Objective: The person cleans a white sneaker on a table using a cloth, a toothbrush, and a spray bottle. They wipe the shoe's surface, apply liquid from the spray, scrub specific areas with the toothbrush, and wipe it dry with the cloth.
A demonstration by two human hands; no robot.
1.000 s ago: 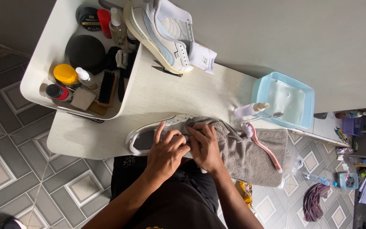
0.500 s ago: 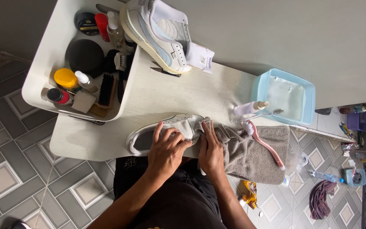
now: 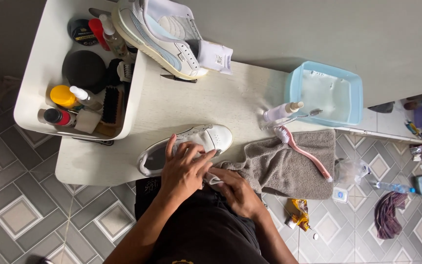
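A white sneaker [image 3: 216, 138] lies on its side near the front edge of the white table [image 3: 206, 102]. My left hand [image 3: 184, 171] presses down on its middle and holds it, fingers spread over the upper. Just right of it, my right hand [image 3: 235, 191] grips a corner of the grey towel [image 3: 289, 168] against the shoe's side. The rest of the towel is spread flat to the right, with a pink-handled brush [image 3: 305, 152] lying on it.
A second sneaker [image 3: 157, 36] rests on the rim of a white tray [image 3: 40, 73] of bottles, tins and brushes at the left. A light blue basin [image 3: 326, 93] and a spray bottle [image 3: 282, 111] stand at the right. Litter and a rag lie on the tiled floor.
The towel that covered the sneaker under both hands has come off to the right, baring the toe. My right hand has dropped to the shoe's near side.
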